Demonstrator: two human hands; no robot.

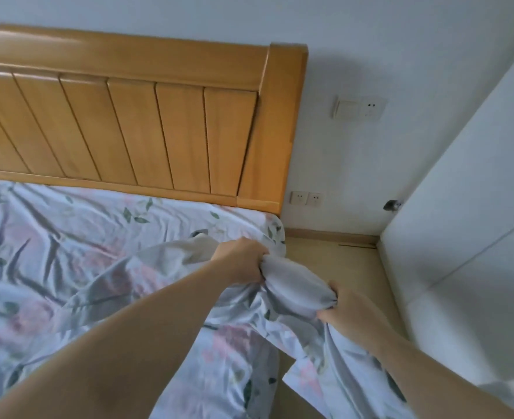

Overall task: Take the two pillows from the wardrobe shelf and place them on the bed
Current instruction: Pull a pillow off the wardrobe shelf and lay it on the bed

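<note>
We stood at the corner of the bed [68,237] by the headboard [128,116], with both hands closed on cloth. Our left hand [240,261] was clenched on a bunched fold of the floral sheet [298,285], and our right hand [349,313] pinched the same bunch from the other side, so the fabric was drawn taut between them. Below our hands the sheet's edge hung off the mattress toward the floor [325,261].

The pillows were nowhere in view, and neither was the wardrobe shelf; the white panel [476,222] on our right might have been the wardrobe, but we could not tell. We judged that the fetching had not been started, since the bed carried only the rumpled sheet.

The risks, as we saw them, came from the cloth. With both fists full, we had no free hand for a pillow, so the sheet had to be let go first. If we released it loosely, the hanging corner could slide off the mattress and drag on the floor, where we might tread on it while turning toward the panel. The deep creases near the headboard could also leave the pillows sitting crooked once set down.
</note>
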